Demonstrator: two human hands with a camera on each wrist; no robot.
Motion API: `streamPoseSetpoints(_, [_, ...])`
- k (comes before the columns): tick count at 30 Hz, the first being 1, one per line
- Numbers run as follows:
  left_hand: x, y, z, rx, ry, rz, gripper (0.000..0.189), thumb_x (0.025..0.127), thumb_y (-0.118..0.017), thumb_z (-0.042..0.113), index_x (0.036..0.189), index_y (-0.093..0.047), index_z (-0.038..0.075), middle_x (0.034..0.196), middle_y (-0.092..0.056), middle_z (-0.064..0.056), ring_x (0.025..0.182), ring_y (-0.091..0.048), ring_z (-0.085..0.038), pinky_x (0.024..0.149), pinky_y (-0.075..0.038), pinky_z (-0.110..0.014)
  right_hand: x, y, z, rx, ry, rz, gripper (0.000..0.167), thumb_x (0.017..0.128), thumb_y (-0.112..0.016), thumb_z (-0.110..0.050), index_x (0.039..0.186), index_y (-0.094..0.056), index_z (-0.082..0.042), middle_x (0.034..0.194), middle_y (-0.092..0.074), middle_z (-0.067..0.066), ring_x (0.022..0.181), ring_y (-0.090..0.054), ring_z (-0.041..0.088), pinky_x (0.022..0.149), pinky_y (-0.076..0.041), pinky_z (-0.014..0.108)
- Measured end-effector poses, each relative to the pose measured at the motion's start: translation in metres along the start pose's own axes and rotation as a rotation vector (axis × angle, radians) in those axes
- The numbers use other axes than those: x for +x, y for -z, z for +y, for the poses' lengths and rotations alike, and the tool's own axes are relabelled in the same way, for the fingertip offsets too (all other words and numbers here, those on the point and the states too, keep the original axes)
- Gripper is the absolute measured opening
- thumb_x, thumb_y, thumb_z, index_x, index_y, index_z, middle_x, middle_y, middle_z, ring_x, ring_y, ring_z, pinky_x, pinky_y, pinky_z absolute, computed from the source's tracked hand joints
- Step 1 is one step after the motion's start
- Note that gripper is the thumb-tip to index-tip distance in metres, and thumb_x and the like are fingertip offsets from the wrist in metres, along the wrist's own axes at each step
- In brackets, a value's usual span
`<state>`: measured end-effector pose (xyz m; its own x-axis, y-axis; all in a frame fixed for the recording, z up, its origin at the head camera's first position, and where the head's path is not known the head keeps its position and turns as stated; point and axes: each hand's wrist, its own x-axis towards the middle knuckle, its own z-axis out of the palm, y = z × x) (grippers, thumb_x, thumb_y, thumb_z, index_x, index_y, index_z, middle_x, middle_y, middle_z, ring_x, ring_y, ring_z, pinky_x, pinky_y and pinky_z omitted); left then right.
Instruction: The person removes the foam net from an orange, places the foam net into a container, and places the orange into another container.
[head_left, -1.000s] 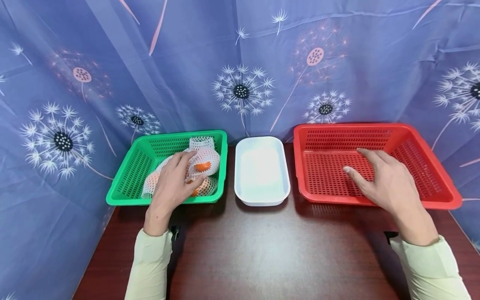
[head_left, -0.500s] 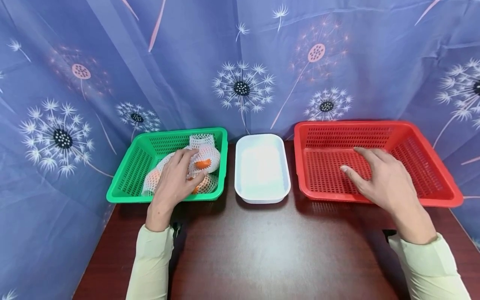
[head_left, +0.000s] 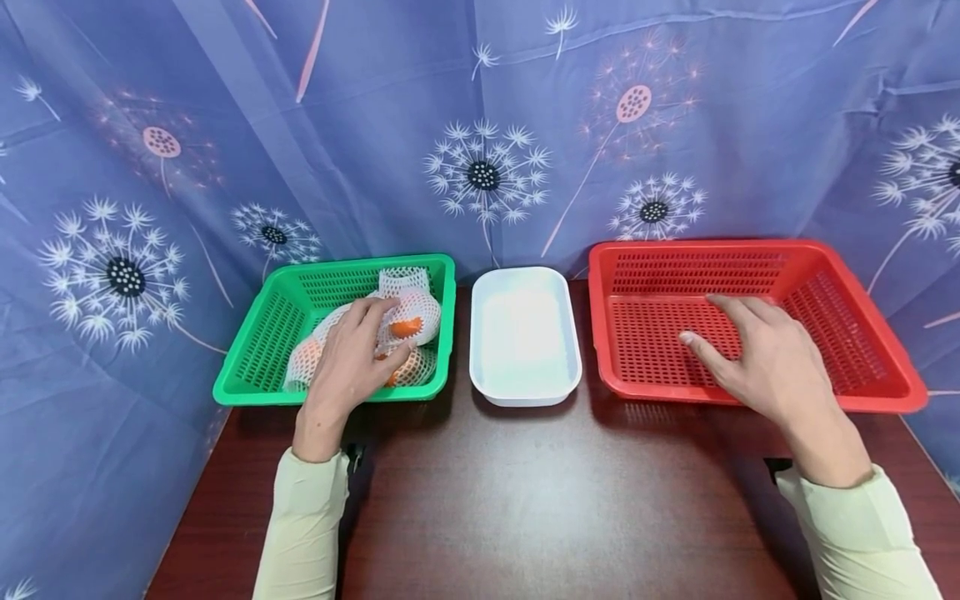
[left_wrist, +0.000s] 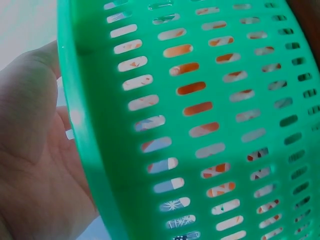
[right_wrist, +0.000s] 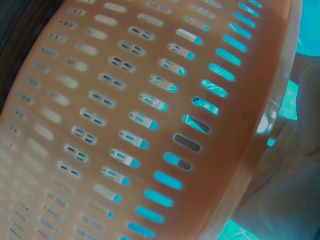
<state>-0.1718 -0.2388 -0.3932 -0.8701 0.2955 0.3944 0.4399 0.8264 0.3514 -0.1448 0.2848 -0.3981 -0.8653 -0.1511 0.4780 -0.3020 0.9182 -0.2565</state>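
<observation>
My left hand [head_left: 348,358] hovers over the green basket [head_left: 251,393] with its fingers loosely spread. Below and beside it lie several round orange fruits in white foam netting; one netted fruit [head_left: 420,315] shows just past the fingertips. Part of the pile is hidden under the hand. On the other side, my right hand [head_left: 772,358] hangs over the red basket [head_left: 660,333], fingers relaxed and thumb apart, holding nothing. In the left wrist view the green basket wall [left_wrist: 200,150] covers most of the fruit, while the palm [left_wrist: 40,165] shows beyond the rim.
Between the baskets stands a white tray [head_left: 525,398] on the dark brown table [head_left: 525,500]. Behind everything hangs a blue curtain [head_left: 360,167] with dandelion prints, close to the baskets' far rims.
The whole head view has shifted up slightly. Both hands keep almost the same place over the baskets, and the fruit has not moved.
</observation>
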Motion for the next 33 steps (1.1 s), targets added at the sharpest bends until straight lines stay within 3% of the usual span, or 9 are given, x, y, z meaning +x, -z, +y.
streamPoseSetpoints(7, [0.0012, -0.0015, 0.0007, -0.006, 0.005, -0.009, 0.064, 0.094, -0.081, 0.029, 0.148, -0.057, 0.005, 0.140, -0.057, -0.019, 0.120, -0.059, -0.037, 0.101, -0.049, -0.056, -0.0004, -0.0007, -0.0011, 0.004, 0.002, -0.003, 0.066, 0.089, -0.082, -0.041, 0.140, -0.064, -0.003, 0.126, -0.066, 0.030, 0.114, -0.062, 0.053, 0.091, -0.047, 0.069])
streamPoseSetpoints(18, [0.0028, -0.0018, 0.0009, 0.004, 0.013, -0.013, 0.062, 0.094, -0.080, 0.030, 0.146, -0.058, 0.005, 0.139, -0.058, -0.018, 0.120, -0.059, -0.037, 0.102, -0.049, -0.056, 0.0002, -0.0004, -0.0034, 0.012, 0.008, -0.012, 0.063, 0.091, -0.080, -0.040, 0.139, -0.064, -0.003, 0.128, -0.066, 0.029, 0.116, -0.061, 0.053, 0.092, -0.047, 0.069])
streamPoseSetpoints(33, [0.0076, -0.0032, 0.0005, -0.012, 0.020, -0.029, 0.064, 0.091, -0.082, 0.026, 0.147, -0.059, 0.006, 0.144, -0.055, -0.019, 0.108, -0.060, -0.034, 0.095, -0.050, -0.055, -0.0008, -0.0006, -0.0047, 0.005, -0.011, -0.030, 0.064, 0.092, -0.080, -0.041, 0.141, -0.062, -0.004, 0.126, -0.065, 0.030, 0.112, -0.061, 0.055, 0.087, -0.047, 0.070])
